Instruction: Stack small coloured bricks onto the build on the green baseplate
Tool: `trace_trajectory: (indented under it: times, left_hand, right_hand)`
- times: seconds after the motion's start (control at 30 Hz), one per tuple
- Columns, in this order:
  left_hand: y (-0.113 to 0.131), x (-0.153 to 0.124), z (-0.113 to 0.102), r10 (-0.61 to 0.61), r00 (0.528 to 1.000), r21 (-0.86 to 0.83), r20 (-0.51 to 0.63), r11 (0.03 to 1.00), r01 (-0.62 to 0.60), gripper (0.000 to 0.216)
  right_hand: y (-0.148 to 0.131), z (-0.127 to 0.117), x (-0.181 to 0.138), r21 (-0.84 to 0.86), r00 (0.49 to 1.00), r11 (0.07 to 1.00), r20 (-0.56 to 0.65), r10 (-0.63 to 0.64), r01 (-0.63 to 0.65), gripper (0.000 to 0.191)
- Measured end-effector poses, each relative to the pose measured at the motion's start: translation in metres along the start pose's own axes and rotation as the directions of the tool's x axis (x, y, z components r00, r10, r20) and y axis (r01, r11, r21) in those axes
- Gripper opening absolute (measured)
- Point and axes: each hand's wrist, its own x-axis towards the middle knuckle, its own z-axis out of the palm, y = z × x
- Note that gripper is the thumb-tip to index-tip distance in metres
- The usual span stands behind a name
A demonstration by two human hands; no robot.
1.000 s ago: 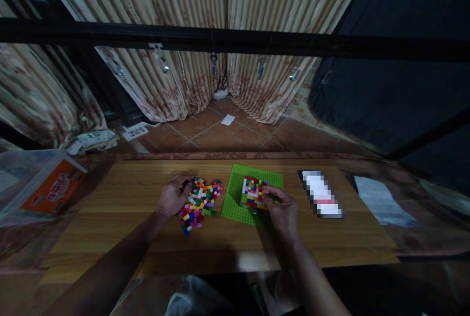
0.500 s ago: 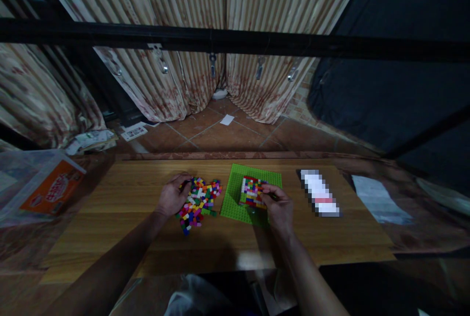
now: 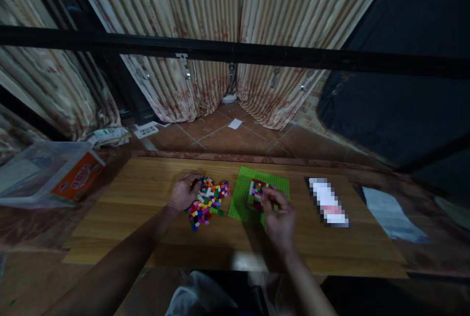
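Observation:
A loose pile of small coloured toy bricks [image 3: 208, 202] lies on the wooden table. My left hand [image 3: 185, 192] rests at the pile's left edge with fingers curled in; anything between the fingertips is too small to make out. Right of the pile lies a green studded baseplate [image 3: 238, 198], bearing a block of multicoloured bricks with a red and white border [image 3: 257, 186]. Over the right part of that block is my right hand [image 3: 281, 215], thumb and forefinger pinched together. It hides much of the block, and what the pinch holds cannot be made out.
A phone-shaped item with a pixelated face [image 3: 328, 202] lies on the table [image 3: 139, 198] at the right. Past the right edge is a clear plastic bag [image 3: 392, 213]. A transparent bin with an orange label [image 3: 79, 176] stands at the left. A dark bar [image 3: 257, 54] crosses before the curtains.
The view has swung a little left, so everything sits further right. My right hand now covers more of the brick block. My left hand stays beside the pile.

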Motion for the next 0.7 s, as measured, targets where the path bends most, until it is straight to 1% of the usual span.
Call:
trace_trajectory:
  times: [0.07,0.13,0.2,0.33,0.43,0.53,0.7]
  left_hand:
    - [0.000,0.000,0.000,-0.001,1.000,-0.008,-0.006,1.000,0.001,0.023]
    - [0.000,-0.001,0.001,-0.006,1.000,-0.011,-0.013,1.000,0.006,0.023]
    - [0.000,-0.001,0.001,-0.011,1.000,-0.017,-0.011,1.000,0.011,0.023]
    - [0.001,-0.002,0.002,-0.015,1.000,-0.031,-0.002,0.999,0.015,0.023]
    - [0.001,-0.001,0.002,-0.015,1.000,-0.030,-0.005,0.999,0.015,0.023]
    - [0.002,-0.001,0.002,-0.021,1.000,-0.031,-0.006,0.999,0.020,0.022]
    - [0.001,-0.002,0.002,-0.028,1.000,-0.027,-0.013,0.999,0.027,0.022]
  right_hand:
    - [-0.015,0.015,-0.010,-0.067,0.985,0.993,0.152,-0.085,0.096,0.020]
    - [-0.025,0.034,-0.020,-0.138,0.945,0.973,0.294,-0.140,0.187,0.028]
    - [-0.027,0.053,-0.025,-0.229,0.915,0.942,0.375,-0.146,0.244,0.033]
    - [-0.015,0.081,-0.018,-0.407,0.901,0.861,0.417,-0.121,0.304,0.041]
    - [-0.003,0.093,-0.003,-0.494,0.893,0.807,0.440,-0.089,0.324,0.040]
    - [0.007,0.103,0.009,-0.523,0.884,0.777,0.458,-0.091,0.351,0.036]
    - [0.014,0.110,0.014,-0.516,0.886,0.779,0.451,-0.108,0.358,0.030]
